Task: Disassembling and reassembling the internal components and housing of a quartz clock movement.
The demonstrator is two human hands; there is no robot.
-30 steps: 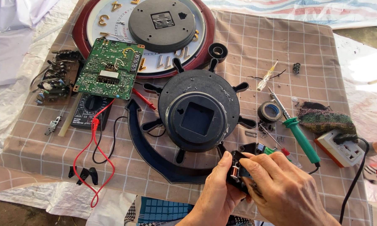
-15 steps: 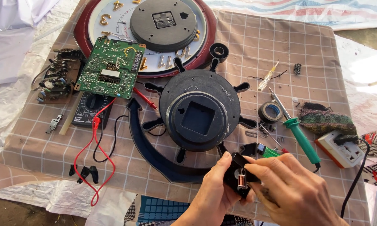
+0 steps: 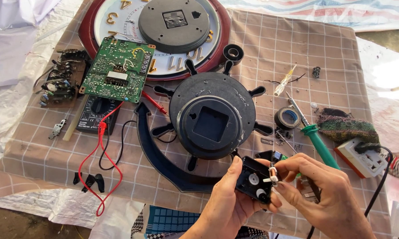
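My left hand (image 3: pixel 226 203) grips a small black clock movement box (image 3: pixel 254 179), open side up, with white gears showing inside. My right hand (image 3: pixel 328 194) pinches a tiny white part (image 3: pixel 273 174) at the box's right edge. Both hands hover over the near edge of the checked cloth (image 3: pixel 292 53). Just beyond them lies a black ship-wheel clock back (image 3: pixel 210 117) with a square recess in its middle.
A round red-rimmed clock face (image 3: pixel 164 26) lies at the top. A green circuit board (image 3: pixel 117 71) rests over a black multimeter (image 3: pixel 95 117) with red and black leads (image 3: pixel 100 155). Right: green-handled soldering iron (image 3: pixel 317 137), tape roll (image 3: pixel 288 118), white power socket (image 3: pixel 363 157), knitted cloth (image 3: pixel 345 126).
The camera view has shifted slightly. My hands have turned the black box so its open side with gears shows, and my right fingers now pinch a white part at its edge.
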